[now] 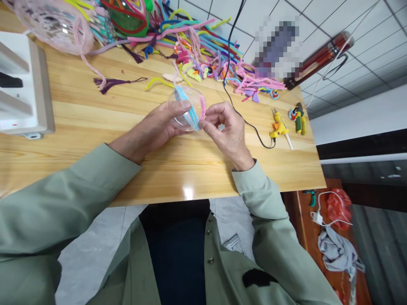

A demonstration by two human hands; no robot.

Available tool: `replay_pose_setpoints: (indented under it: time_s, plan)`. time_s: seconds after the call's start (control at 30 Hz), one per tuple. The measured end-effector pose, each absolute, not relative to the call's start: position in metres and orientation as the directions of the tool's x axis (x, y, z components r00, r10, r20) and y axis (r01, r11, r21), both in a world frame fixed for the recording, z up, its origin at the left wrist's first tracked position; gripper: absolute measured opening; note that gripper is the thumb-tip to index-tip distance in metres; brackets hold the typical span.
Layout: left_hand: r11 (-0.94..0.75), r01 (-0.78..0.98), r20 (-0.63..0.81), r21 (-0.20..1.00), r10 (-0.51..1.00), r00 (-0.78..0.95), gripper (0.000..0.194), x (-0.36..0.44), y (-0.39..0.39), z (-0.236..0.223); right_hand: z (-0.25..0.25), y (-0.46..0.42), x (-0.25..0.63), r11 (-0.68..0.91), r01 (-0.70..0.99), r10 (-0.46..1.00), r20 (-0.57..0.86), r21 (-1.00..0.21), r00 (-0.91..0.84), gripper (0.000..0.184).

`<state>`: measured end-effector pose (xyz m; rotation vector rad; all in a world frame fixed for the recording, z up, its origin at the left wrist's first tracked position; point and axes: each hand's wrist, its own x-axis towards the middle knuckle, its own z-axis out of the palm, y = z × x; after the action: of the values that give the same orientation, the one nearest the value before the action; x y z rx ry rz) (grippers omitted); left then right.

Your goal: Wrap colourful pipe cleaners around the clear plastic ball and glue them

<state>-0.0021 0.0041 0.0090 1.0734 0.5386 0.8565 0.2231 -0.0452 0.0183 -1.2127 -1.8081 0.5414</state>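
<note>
My left hand (159, 123) is closed around a clear plastic ball (195, 96), its thumb lying on top. Light-blue pipe cleaners (192, 113) run in a band across the ball. A short pink pipe cleaner (202, 106) curves along the ball's right side. The thumb and index finger of my right hand (227, 131) pinch at the lower end of this pink piece, against the ball. A yellow pipe cleaner (159, 82) lies on the table just behind the ball.
Many coloured pipe cleaners (203, 42) lie heaped along the back of the wooden table (79, 169). A yellow glue gun (279, 126) with a black cord (237, 109) and pliers (299, 120) are at right. A white device (25, 84) stands left; a purple tassel (111, 83) lies nearby.
</note>
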Motion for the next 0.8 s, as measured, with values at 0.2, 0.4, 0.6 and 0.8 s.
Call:
replay_pose_setpoints:
  time_s: [0.2,0.4,0.6,0.8]
  plan:
    - [0.265,-0.344,-0.014,0.901,0.809,0.588,0.057,-0.003,0.001,0.009,0.016,-0.037,0.233,0.491,0.581,0.851,0.501,-0.650,-0.159,0.066]
    - [0.255,-0.333,-0.027,0.908,0.829,0.559,0.064,-0.002,0.002,0.009,0.011,-0.035,0.236,0.424,0.439,0.906,0.377,-0.792,-0.194,0.082]
    - [0.252,-0.368,-0.019,0.895,0.845,0.534,0.066,0.001,0.002,0.009,0.007,-0.040,0.220,0.486,0.454,0.859,0.503,-0.747,-0.093,0.048]
    - [0.266,-0.371,-0.050,0.890,0.865,0.500,0.060,0.002,0.002,0.000,0.004,-0.043,0.208,0.531,0.583,0.798,0.594,-0.615,-0.100,0.038]
